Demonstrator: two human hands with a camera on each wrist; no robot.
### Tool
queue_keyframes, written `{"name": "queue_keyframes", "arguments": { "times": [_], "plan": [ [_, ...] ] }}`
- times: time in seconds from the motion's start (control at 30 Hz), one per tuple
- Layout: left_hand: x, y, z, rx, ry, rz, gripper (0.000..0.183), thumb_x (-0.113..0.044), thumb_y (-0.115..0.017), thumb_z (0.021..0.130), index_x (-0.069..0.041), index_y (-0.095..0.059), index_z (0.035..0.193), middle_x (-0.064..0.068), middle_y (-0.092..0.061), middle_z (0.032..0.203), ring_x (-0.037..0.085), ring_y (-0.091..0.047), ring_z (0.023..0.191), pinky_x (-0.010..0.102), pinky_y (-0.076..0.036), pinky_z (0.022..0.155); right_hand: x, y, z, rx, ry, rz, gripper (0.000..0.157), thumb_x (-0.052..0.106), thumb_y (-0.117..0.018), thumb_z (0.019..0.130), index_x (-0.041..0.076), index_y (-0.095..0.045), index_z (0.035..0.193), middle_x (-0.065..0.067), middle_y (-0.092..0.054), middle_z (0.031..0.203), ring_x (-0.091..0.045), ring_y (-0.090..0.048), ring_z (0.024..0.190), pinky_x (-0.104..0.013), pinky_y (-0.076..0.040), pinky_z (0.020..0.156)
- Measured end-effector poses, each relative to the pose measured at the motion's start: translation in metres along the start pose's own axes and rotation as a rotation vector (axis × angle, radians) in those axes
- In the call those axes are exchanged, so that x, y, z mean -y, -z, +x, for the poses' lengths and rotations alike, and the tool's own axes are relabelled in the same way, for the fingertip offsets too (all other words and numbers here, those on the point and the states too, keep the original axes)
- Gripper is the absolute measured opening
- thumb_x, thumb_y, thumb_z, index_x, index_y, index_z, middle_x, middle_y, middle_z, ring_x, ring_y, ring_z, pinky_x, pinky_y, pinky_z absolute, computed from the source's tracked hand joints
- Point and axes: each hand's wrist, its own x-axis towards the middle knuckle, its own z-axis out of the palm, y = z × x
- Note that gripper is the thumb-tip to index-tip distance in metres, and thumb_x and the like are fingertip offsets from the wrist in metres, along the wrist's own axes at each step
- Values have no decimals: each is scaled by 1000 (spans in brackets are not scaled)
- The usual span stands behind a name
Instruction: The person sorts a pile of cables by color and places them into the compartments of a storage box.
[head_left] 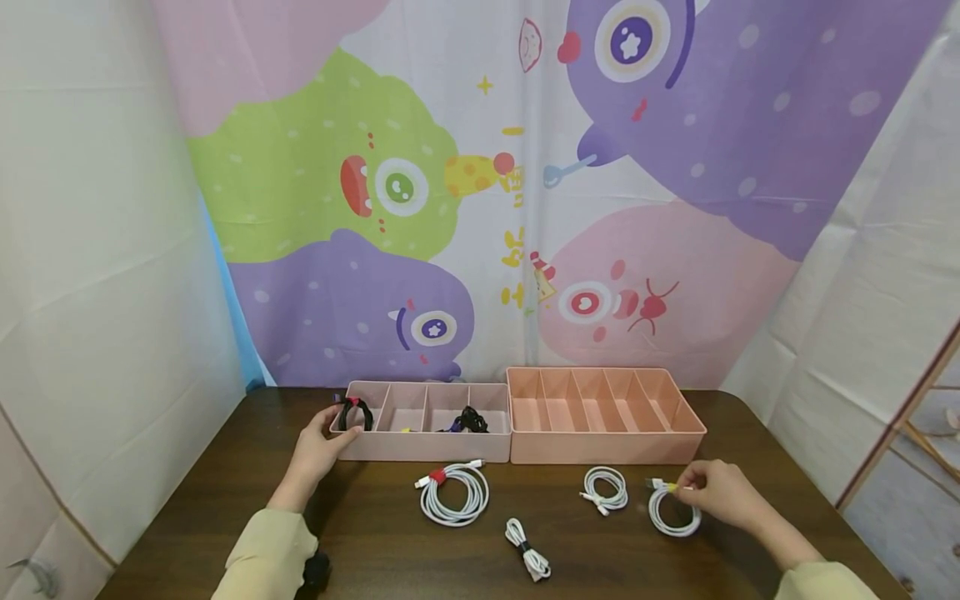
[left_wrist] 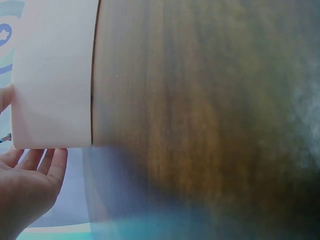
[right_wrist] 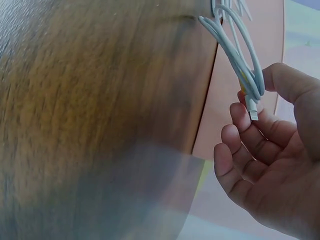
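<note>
At the left end of a pale pink divided box (head_left: 427,447), my left hand (head_left: 313,452) grips the corner, thumb at the front rim and fingers against the end wall. A black cable (head_left: 367,414) with a red tie pokes up from the leftmost compartment, beside that thumb. My right hand (head_left: 722,493) pinches a coiled white charging cable (head_left: 677,532) with a yellow tie between thumb and index finger. In the right wrist view its white plug (right_wrist: 251,106) sticks out below the fingertips.
A peach divided box (head_left: 607,447) adjoins the pale one. A black cable bundle (head_left: 471,419) lies in the pale box. In front are a white cable with a red tie (head_left: 474,500), a small white coil (head_left: 617,493) and a white cable with a black tie (head_left: 529,557).
</note>
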Motion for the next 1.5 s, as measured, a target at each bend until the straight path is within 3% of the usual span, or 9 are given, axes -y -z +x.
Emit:
{"name": "queue_keyframes", "arguments": {
  "times": [0.27, 0.53, 0.67, 1.0, 1.5],
  "plan": [
    [2, -1, 1, 2, 4, -16, 62, -19, -64, 89, 4, -36, 138, 27, -37, 143, 39, -33, 133, 50, -29, 107, 9, 7, -1, -33, 32, -32, 11, 21, -75, 73, 18, -64, 70, 9, -54, 63, -1, -42, 57, -21, -36, 53],
    [2, -2, 0, -14, 0, 4, 62, -20, -66, 89, 5, -37, 138, 27, -42, 140, 37, -51, 115, 41, -44, 93, 17, 14, 1, -68, 74, -43, 13, 20, -75, 72, 20, -63, 69, 12, -53, 63, 1, -42, 58, -21, -37, 53],
    [2, -3, -1, -16, 4, 1, 61, -19, -66, 89, 4, -37, 138, 26, -42, 140, 36, -52, 115, 36, -44, 90, 21, 18, 2, -96, 90, -47, 14, 19, -76, 72, 20, -63, 69, 12, -52, 63, 1, -42, 58, -21, -37, 53],
    [2, -2, 0, -14, 5, -10, 59, -17, -65, 89, 5, -38, 137, 28, -40, 141, 39, -44, 124, 48, -38, 100, 28, 25, 4, -131, 121, -59, 14, 19, -76, 73, 21, -62, 70, 12, -53, 64, 2, -43, 60, -21, -38, 54],
    [2, -3, 0, -15, -4, -16, 59, -17, -65, 89, 6, -39, 136, 29, -40, 141, 39, -43, 124, 49, -38, 101, 45, 38, 9, -151, 138, -49, 12, 16, -74, 74, 19, -63, 71, 11, -53, 63, 1, -43, 59, -21, -38, 53]
  ]
}}
